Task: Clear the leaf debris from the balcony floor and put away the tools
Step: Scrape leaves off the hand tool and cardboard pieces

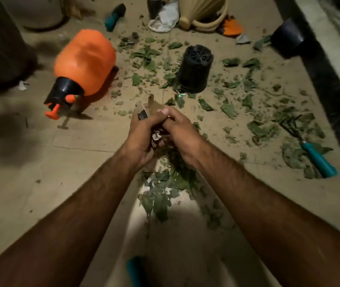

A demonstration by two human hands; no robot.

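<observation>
Head view, looking down on the tiled balcony floor (72, 162), and it's a mess out there. Biggest thing on it is the orange pressure sprayer (86, 63), tipped on its side at the left with its black cap and orange plunger pointing towards the camera. At the top edge stands a beige watering can (202, 13), with a white crumpled cloth (165, 19) just beside it on the left and something orange (232, 27) on its right. In the middle of the floor sits an upturned black pot (196, 69), base up; a second black pot (289, 38) lies tilted at the upper right, against the dark wall edge. Leaf debris (229, 109) is scattered all around the upturned pot and out to the right. Front and centre, the left hand (142, 139) and right hand (181, 133) meet, fingers of both curled tight round a clump of leaves (161, 199) that hangs below them, with a card scrap (144, 112) sticking up out of the left hand's grip. Over on the right, a teal-handled hand rake (314, 156) lies on the leaves. A teal-handled tool (114, 16) lies at the top left, and another teal handle (134, 270) shows at the bottom edge, between the forearms.
</observation>
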